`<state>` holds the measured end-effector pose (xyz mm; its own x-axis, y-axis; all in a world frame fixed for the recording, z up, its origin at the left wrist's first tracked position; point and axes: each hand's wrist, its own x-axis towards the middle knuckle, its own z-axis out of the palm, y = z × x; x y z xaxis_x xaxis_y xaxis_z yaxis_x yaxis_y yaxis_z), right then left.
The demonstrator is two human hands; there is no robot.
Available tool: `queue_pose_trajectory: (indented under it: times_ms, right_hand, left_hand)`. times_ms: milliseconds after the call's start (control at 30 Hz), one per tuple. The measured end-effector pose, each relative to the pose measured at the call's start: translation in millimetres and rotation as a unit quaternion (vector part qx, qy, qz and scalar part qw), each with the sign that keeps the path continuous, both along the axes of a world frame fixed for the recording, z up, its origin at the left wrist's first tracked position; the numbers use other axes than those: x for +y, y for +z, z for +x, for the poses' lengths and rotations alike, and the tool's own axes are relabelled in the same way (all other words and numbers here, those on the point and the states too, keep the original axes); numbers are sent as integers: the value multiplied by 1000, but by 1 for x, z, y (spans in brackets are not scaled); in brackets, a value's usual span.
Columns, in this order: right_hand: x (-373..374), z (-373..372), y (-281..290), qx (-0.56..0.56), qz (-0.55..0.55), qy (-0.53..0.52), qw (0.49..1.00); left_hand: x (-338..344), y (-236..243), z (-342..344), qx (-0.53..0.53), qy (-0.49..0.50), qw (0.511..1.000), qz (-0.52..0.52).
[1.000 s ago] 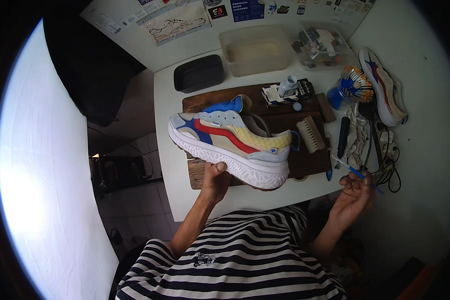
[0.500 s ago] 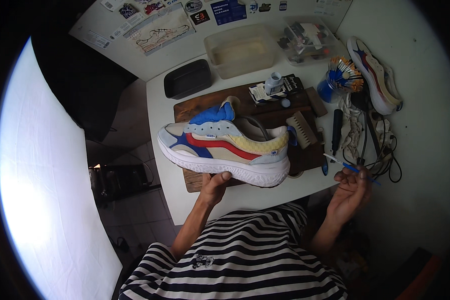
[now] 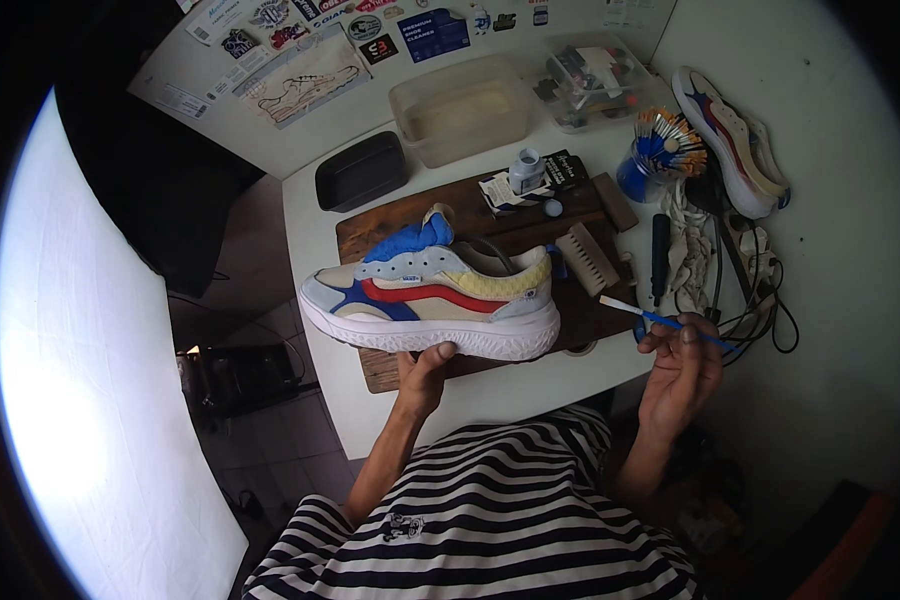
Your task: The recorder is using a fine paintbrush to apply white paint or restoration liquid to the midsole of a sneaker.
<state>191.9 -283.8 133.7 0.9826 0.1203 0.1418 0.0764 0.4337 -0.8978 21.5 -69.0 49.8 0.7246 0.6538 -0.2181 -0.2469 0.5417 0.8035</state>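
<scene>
My left hand (image 3: 425,380) grips a multicoloured sneaker (image 3: 420,302) from beneath, its thumb against the thick white sole. The shoe is held above the wooden board, toe to the left, with a blue tongue folded up, a red side stripe and a yellowish heel. Out to the right, my right hand (image 3: 682,375) pinches a slim blue paintbrush (image 3: 660,319), its pale tip pointing left toward the shoe's heel but apart from it. An open paint bottle (image 3: 526,171) stands on a small box behind the shoe, with its cap (image 3: 553,208) beside it.
The wooden board (image 3: 380,370) lies on a white table. On it sits a scrub brush (image 3: 588,260). Behind are a black tray (image 3: 362,172), a clear tub (image 3: 460,110) and a filled clear box (image 3: 595,80). Rightward stand a blue brush jar (image 3: 635,178), another sneaker (image 3: 730,140) and cables (image 3: 770,300).
The paintbrush in my right hand has turned slightly and moved left, nearer the shoe's heel. My whole view has shifted a little; my left hand still holds the sneaker.
</scene>
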Motion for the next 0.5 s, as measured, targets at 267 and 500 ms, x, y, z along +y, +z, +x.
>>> queue_pose_trajectory:
  times_ms: [267, 500]
  right_hand:
    - [0, 4, -6, 16, 9, 19, 1000]
    - [-3, 8, -6, 18, 17, 5, 1000]
  left_hand:
    - [5, 4, -6, 40, 27, 997, 53]
    - [12, 13, -20, 205, -115, 935, 267]
